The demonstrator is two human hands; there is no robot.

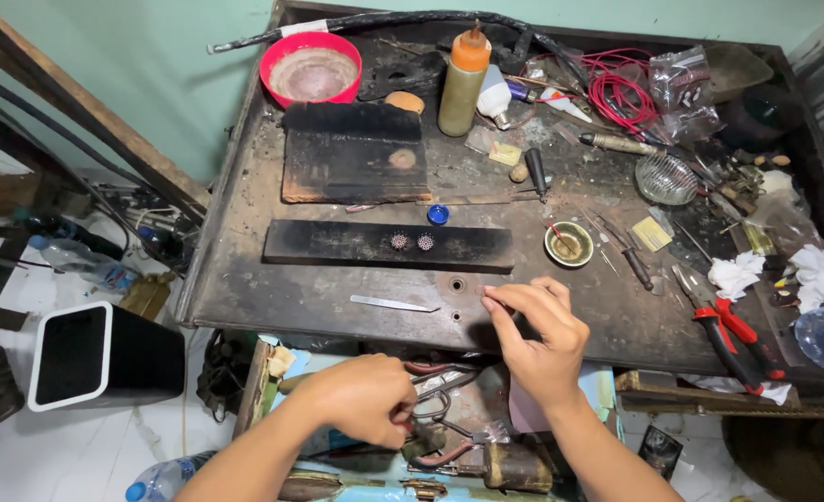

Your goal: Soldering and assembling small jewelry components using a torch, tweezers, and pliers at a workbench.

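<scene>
Right hand [540,336] at near edge of dark scorched metal workbench [319,297], fingertips pinched on tiny piece, too small to identify. Left hand [361,398] lower, curled round metal pliers [431,409] in open drawer; slim steel tweezers [393,303] lie left of right hand.

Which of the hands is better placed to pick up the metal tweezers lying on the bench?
Probably the right hand: it is up on the workbench, near the tweezers. The left hand is lower, among tools under the bench edge.

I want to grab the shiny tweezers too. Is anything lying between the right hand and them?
Nothing visible does. The right hand pinches at the bench edge, and the tweezers lie flat to its left. Only bare dark bench top with two small holes lies between.
</scene>
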